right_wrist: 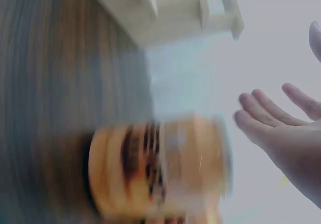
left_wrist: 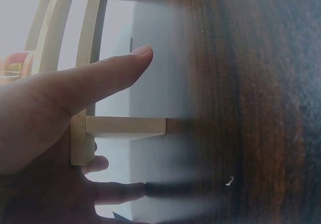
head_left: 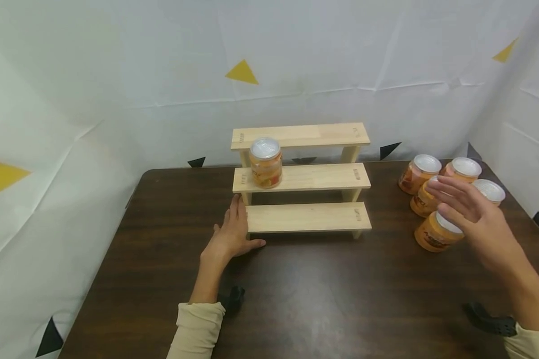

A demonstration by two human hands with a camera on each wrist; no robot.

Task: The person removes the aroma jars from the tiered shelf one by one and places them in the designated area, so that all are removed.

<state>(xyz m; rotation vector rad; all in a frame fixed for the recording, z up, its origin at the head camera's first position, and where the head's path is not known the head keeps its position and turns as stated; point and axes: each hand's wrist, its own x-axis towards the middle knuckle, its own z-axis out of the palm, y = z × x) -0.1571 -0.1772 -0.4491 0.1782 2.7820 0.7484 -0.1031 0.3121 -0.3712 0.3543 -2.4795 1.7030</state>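
A three-step wooden shelf (head_left: 307, 217) stands at the back of the table. One jar (head_left: 266, 169) with an orange label and a silvery lid sits upright at the left of its middle step. My left hand (head_left: 229, 234) is at the left end of the lowest step, fingers extended and thumb apart; in the left wrist view the thumb reaches across in front of the shelf's end. My right hand (head_left: 487, 224) hovers by several similar jars (head_left: 437, 234) at the right, holding nothing, its fingers extended. In the right wrist view the nearest jar (right_wrist: 155, 169) is blurred and apart from the fingers.
The dark wood table (head_left: 319, 294) backs onto a white sheet wall (head_left: 305, 50) with yellow and black triangles. The jars at the right stand close together near the table's back right corner, some partly behind my right hand.
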